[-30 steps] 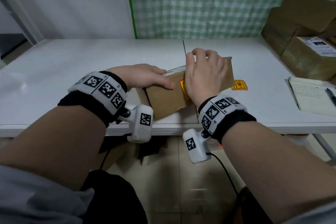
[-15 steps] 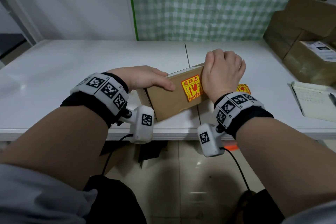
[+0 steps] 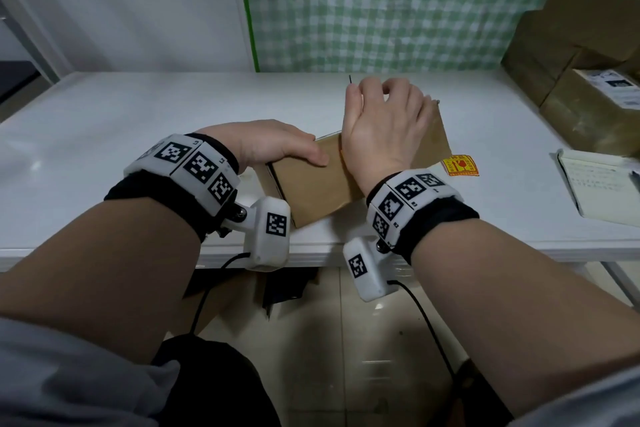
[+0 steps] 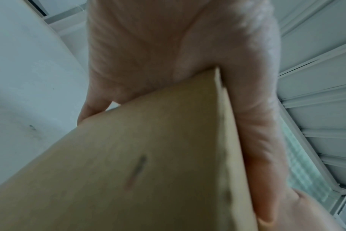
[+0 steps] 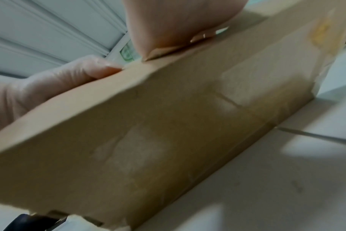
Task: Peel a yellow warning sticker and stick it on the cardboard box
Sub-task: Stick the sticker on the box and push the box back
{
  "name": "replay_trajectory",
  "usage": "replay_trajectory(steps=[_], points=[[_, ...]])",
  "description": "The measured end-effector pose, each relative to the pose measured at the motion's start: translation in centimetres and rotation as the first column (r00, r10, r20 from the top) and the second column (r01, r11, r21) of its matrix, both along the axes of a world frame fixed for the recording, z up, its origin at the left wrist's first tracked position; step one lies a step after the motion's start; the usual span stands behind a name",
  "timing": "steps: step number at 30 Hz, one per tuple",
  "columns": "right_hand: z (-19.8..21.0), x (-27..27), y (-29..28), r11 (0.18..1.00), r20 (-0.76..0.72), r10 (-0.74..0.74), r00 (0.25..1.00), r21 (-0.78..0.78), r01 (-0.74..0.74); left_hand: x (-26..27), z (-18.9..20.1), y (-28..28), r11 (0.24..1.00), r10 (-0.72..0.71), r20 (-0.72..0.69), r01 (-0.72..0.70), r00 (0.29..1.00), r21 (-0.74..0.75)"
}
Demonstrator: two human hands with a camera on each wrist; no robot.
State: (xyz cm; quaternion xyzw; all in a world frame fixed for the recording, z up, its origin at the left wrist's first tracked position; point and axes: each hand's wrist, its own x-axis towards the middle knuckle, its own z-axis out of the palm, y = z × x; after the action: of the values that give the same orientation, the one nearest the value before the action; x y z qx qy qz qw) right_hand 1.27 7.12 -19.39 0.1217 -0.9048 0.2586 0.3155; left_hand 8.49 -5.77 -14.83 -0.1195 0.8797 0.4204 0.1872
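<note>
2 hands (image 3: pixel 270 146) (image 3: pixel 384 128) hold 1 cardboard box (image 3: pixel 311 191); 1 sticker (image 3: pixel 459 165) beside.

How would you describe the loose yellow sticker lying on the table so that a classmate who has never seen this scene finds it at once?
Start at the white table and find the cardboard box held by both hands near its front edge. Just right of that box, flat on the tabletop, lies the yellow sticker. It is the only small yellow-and-red thing there; the notebook further right is white.
</note>
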Motion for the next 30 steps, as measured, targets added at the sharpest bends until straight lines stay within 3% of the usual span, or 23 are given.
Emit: replay_trajectory(steps=[12,20,26,30], points=[[-0.9,0.6,1.3,0.985,0.019,0.147,0.989,0.082,-0.149,-0.3,-0.4,-0.9,0.997,-0.012,0.058,0.008,0.998,0.072],[-0.8,-1.7,4.0,0.985,0.144,0.084,0.986,0.135,-0.103,-0.6,-0.7,-1.5,0.997,0.052,0.087,-0.057,0.995,0.052],[-0.2,-2.4,3.3,0.99,0.183,0.062,0.981,0.117,-0.085,-0.7,-0.8,-1.6,0.993,0.092,0.071,-0.097,0.993,0.069],[0.1,-0.7,1.0,0.971,0.147,0.171,0.974,0.145,-0.193,-0.9,-1.0,-1.7,0.99,0.114,0.051,-0.118,0.992,0.079]])
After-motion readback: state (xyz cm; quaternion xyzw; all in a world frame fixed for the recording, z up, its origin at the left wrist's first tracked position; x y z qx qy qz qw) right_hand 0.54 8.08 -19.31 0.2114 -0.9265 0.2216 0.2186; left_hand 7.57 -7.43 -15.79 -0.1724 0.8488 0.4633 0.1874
